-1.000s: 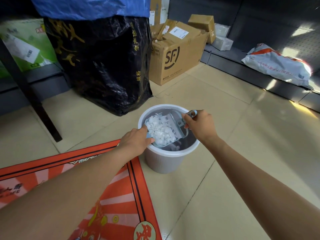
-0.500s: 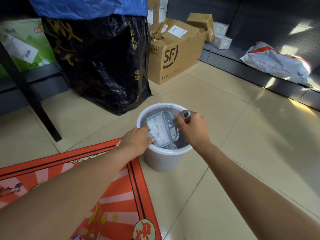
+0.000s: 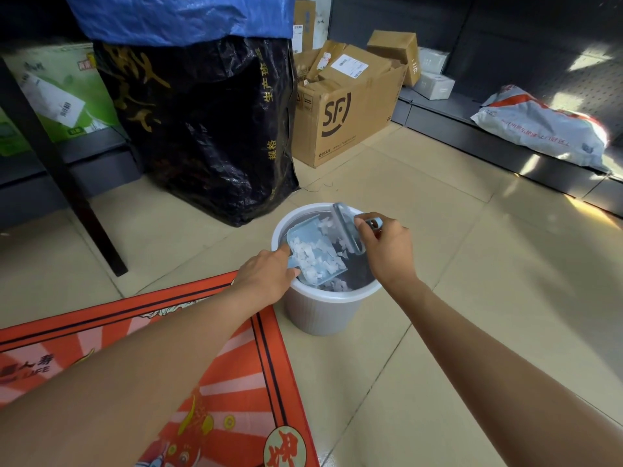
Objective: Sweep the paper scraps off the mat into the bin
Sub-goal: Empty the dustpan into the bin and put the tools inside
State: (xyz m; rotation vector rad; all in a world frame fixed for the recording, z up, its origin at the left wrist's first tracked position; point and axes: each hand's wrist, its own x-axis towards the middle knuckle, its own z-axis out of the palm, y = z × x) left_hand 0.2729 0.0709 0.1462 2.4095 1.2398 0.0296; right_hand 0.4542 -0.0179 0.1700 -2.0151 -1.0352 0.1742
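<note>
Dustpan [image 3: 312, 254], loaded with paper scraps [image 3: 313, 256], tilts over bin [image 3: 320, 315] beside mat [image 3: 236, 348]. Left hand [image 3: 266, 276] grips its handle; right hand [image 3: 387, 246] clasps brush [image 3: 347, 227] above the bin.

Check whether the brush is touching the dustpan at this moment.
Apart. The head view shows the brush in the right hand, lifted clear of the dustpan, with dark bin interior between them.

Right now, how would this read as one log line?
step: emptying scraps | left hand: dustpan over bin | right hand: brush | mat: beside bin
</note>
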